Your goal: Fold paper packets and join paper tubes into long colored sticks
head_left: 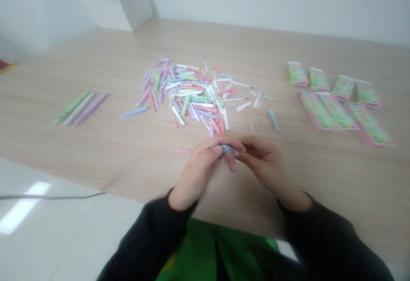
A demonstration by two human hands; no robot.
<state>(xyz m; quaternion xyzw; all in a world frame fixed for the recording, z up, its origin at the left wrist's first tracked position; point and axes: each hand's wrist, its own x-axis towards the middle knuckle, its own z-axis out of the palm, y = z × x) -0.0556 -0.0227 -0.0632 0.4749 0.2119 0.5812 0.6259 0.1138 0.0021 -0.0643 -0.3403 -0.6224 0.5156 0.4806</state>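
My left hand [206,158] and my right hand [261,161] meet above the near part of the table. Between their fingertips is a small bluish-grey pen part [228,148], gripped from both sides; my fingers cover much of it. Just beyond lies a loose heap of pen parts [192,89], made up of white, green, purple, blue and red tubes with thin refills among them. A light blue tube [134,112] rests at the heap's left, and a teal one [273,120] lies apart on its right. Blur hides finer detail.
On the left, three longer pens [81,109] in green, white and purple lie side by side. Several pink-and-green boxes [325,112] stand in two rows at the right. A white box [120,11] with blue stuff sits at the back. A cable [54,196] runs past the table's front edge.
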